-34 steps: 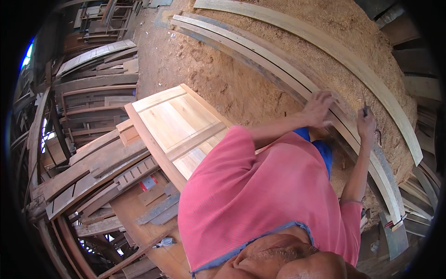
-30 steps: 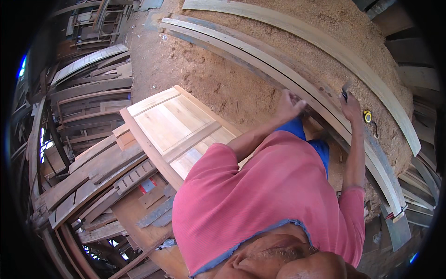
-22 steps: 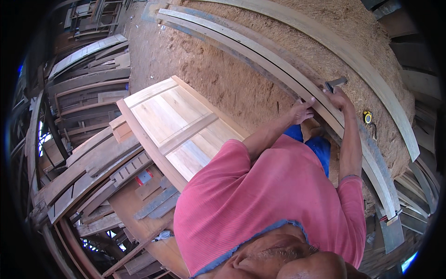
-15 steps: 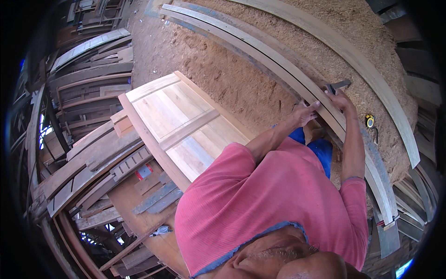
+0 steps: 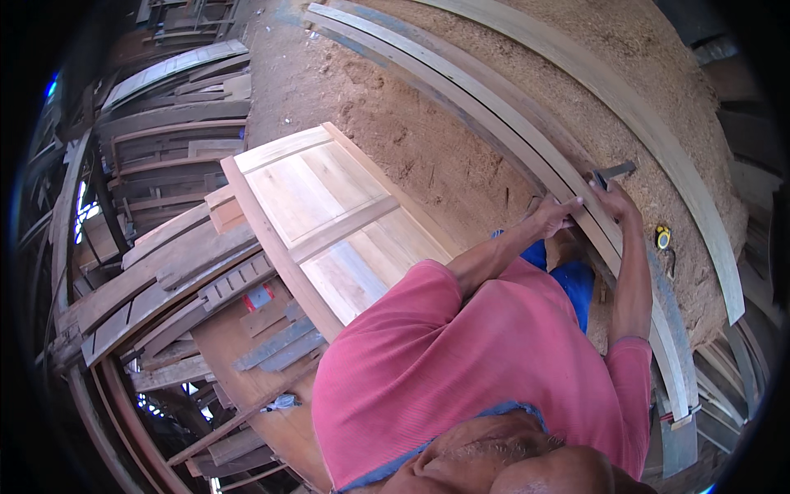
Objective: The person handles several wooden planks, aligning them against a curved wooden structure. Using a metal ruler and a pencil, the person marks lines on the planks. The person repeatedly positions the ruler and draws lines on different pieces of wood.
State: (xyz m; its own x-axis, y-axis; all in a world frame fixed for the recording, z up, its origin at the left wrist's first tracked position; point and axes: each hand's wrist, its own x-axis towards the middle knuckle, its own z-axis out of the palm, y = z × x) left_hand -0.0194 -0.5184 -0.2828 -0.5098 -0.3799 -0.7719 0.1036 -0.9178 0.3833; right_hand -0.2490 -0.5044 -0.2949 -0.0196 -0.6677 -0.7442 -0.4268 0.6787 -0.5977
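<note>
Long pale wooden planks point(image 5: 494, 111) lie side by side in front of me, with a dark gap between them. My left hand point(image 5: 557, 216) is at the near edge, its index finger stretched onto the wood and its other fingers curled by the side. Just to its right, my right hand point(image 5: 615, 202) is closed around the dark handle of what looks like a try square point(image 5: 617, 170). The grey metal blade points right, past the planks and over the sawdust. My palm and fingers hide part of the handle.
A yellow tape measure point(image 5: 662, 237) lies on sawdust right of my right arm. Beyond it curves another long plank point(image 5: 634, 111). A panelled wooden door point(image 5: 329, 218) lies to my left, near stacked boards point(image 5: 177, 247). Sawdust point(image 5: 411, 132) covers the ground.
The whole view has shifted slightly, so things appear lower and further right. My left fingers have moved a little along the plank; my right hand keeps its hold on the square.
</note>
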